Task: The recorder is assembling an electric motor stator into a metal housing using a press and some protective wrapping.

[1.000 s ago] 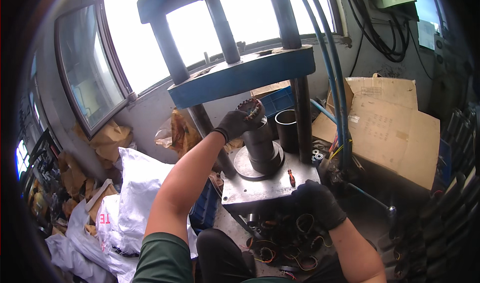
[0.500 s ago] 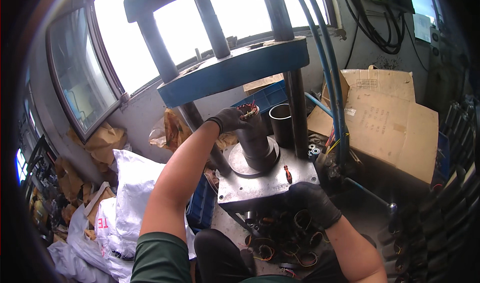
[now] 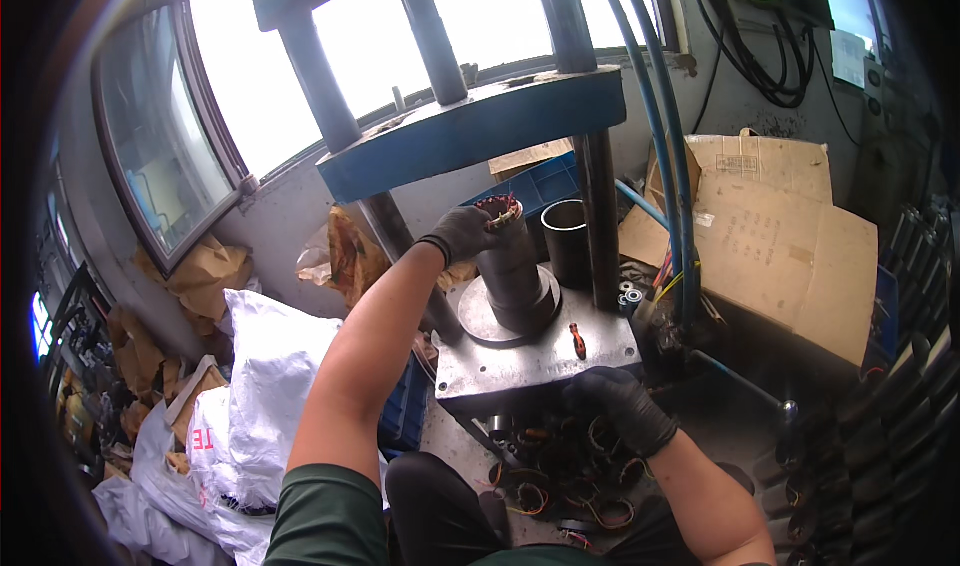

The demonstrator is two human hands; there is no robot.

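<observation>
My left hand (image 3: 464, 235), in a dark glove, curls round the upper end of an upright dark metal cylinder. A wound motor stator (image 3: 500, 212) with red and pale wires sits at its top, under my fingers. The dark metal cylinder (image 3: 512, 278) stands on a round steel base (image 3: 482, 318) on the press table (image 3: 480, 374). Close to the table's front right corner is my right hand (image 3: 618, 406), also gloved; its fingers are lost against the dark background. Just beyond it lies an orange-and-black screwdriver (image 3: 578, 341).
The press's blue crosspiece (image 3: 470, 141) spans above the cylinder between dark posts. An open-topped tube (image 3: 566, 246) stands behind. Wired stators (image 3: 610, 511) lie below the table. White sacks (image 3: 275, 376) are at left, a cardboard box (image 3: 780, 236) at right. A ball-ended lever (image 3: 789, 407) juts out.
The stator and my left hand sit slightly lower against the press, and the wires on top have shifted. My right hand stays near the table corner. The view has moved a little.
</observation>
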